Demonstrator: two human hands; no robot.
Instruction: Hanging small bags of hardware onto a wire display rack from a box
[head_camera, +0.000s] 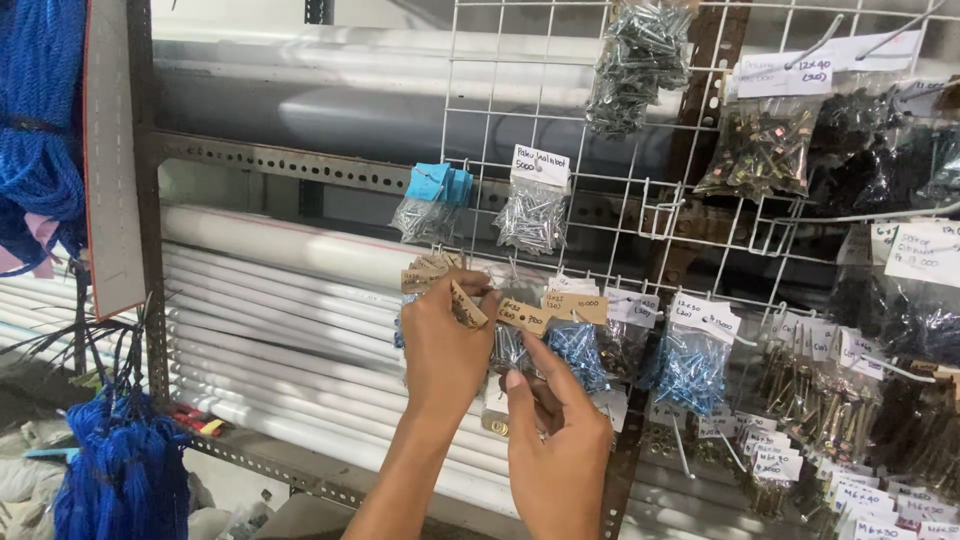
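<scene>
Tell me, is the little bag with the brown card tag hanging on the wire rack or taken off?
Cannot tell: both hands cover the bag of screws and its brown tag, hiding any hook.

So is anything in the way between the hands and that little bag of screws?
No. The left hand already pinches the brown card tags, and the right hand touches the small clear bag hanging on the wire rack.

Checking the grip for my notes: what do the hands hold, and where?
Left hand pinches the brown card header of a small clear screw bag on the wire rack. Right hand fingers another bag's lower part; hold unclear.
</scene>
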